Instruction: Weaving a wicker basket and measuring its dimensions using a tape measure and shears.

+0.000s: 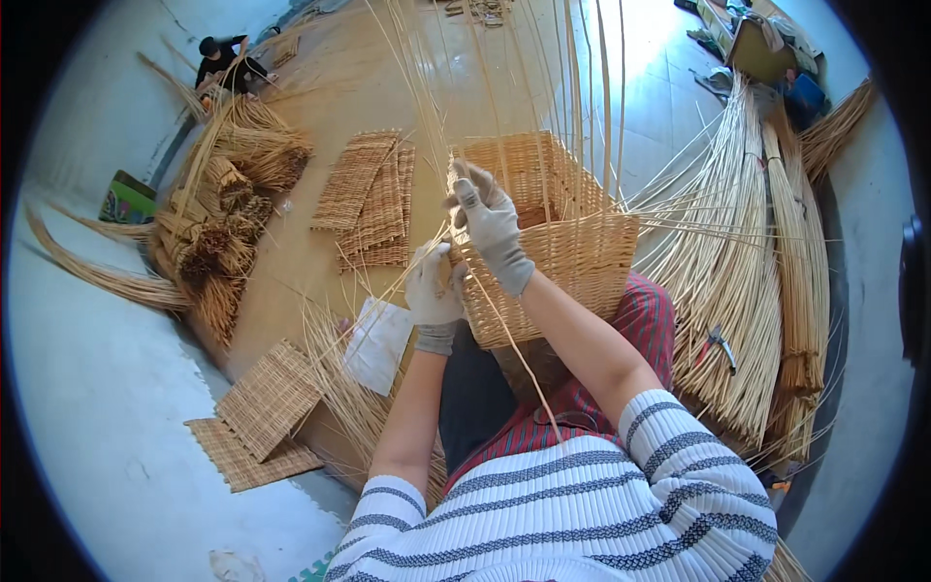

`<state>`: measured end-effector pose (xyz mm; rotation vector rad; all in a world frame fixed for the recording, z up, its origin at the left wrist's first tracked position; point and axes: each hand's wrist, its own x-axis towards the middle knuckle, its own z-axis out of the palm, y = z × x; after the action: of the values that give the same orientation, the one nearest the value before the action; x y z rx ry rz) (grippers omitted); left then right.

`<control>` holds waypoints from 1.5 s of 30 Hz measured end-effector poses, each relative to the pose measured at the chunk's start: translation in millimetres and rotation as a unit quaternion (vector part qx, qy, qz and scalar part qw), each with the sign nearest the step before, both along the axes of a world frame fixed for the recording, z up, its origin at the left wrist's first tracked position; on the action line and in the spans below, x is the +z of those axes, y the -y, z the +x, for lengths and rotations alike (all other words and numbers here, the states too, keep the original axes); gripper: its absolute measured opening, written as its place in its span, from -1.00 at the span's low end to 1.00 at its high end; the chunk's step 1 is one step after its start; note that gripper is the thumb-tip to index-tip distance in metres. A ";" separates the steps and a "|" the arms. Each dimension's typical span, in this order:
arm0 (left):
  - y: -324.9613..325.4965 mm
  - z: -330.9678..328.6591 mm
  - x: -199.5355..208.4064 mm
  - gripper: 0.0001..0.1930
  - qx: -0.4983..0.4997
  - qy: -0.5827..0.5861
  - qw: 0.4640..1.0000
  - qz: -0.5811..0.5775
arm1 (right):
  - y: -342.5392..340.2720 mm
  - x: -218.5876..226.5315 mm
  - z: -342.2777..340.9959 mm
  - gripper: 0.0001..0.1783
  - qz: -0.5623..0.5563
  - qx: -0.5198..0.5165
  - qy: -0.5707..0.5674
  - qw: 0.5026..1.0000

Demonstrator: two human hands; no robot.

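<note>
A square wicker basket (558, 276) in progress rests tilted against my lap, with long upright canes (593, 97) rising from its rim. My right hand (490, 221), in a pale glove with a grey cuff, is closed at the basket's left upper edge, its fingers curled round a thin cane strand. Just below and left of it, my gloved left hand (433, 288) grips the basket's left side, its fingertips partly hidden. One loose strand (516, 341) hangs from this side down toward my striped top.
Flat woven panels (359, 189) lie on the floor ahead, more woven panels (272, 398) lower left. Cane bundles (228, 223) line the left wall; a long pale bundle (727, 262) lies right, with red-handled pruning shears (716, 347) on it. Another person (228, 68) sits far left.
</note>
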<state>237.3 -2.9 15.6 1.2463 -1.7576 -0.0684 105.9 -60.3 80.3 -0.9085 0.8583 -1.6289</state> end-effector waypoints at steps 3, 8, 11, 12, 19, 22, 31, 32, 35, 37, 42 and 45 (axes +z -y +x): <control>6.0 4.7 2.7 -0.60 0.023 0.029 0.998 0.042 | -0.3 16.1 9.0 -0.48 -0.252 -0.297 -0.198 0.899; 10.8 3.0 17.9 -0.65 -0.049 0.054 0.997 0.010 | -19.4 -10.2 -16.0 -0.64 -0.192 -0.052 -0.109 0.974; 16.5 8.5 11.4 -0.65 -0.050 0.049 0.997 -0.043 | -40.1 -42.7 -39.4 -0.75 -0.093 0.028 0.047 0.994; 11.3 7.3 11.0 -0.65 -0.019 0.041 0.999 -0.024 | -55.1 -33.7 -51.0 -0.78 -0.086 0.069 0.044 0.993; -18.8 -30.3 30.8 -0.30 -0.065 0.132 0.985 0.092 | -58.3 -28.0 -93.4 -0.78 0.091 -0.085 0.049 0.991; -18.0 -45.0 9.2 -0.14 -0.009 0.207 0.974 0.090 | -33.6 -1.8 -91.3 -0.76 0.063 -0.080 -0.170 0.980; -16.9 -54.0 20.9 -0.29 0.013 0.201 0.972 0.117 | -48.4 -32.1 -138.5 -0.55 -0.096 -0.192 -0.209 0.954; -14.1 -60.5 22.9 -0.32 0.013 0.191 0.977 0.091 | -58.8 -65.8 -163.9 -0.68 0.000 -0.200 -0.210 0.957; -6.0 -90.0 38.6 -0.31 -0.143 0.112 0.981 0.070 | -65.8 -61.9 -165.6 -0.77 -0.059 -0.262 -0.234 0.934; -13.8 -114.1 34.9 -0.20 -0.141 0.111 0.982 0.058 | -26.7 -29.7 -169.3 -0.63 -0.200 -0.216 -0.343 0.892; -13.5 -130.5 37.0 -0.27 -0.078 0.209 0.961 0.162 | -27.7 24.8 -158.5 -0.38 -0.077 -0.117 -0.351 0.926; -7.7 -129.2 36.0 -0.37 -0.097 0.189 0.964 0.159 | -85.3 -51.5 -209.6 -0.35 -0.043 -0.192 -0.250 0.948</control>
<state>108.2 4.8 51.6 1.3773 -2.2655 -0.2494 -103.7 25.0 28.7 -1.3090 1.3910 -1.8017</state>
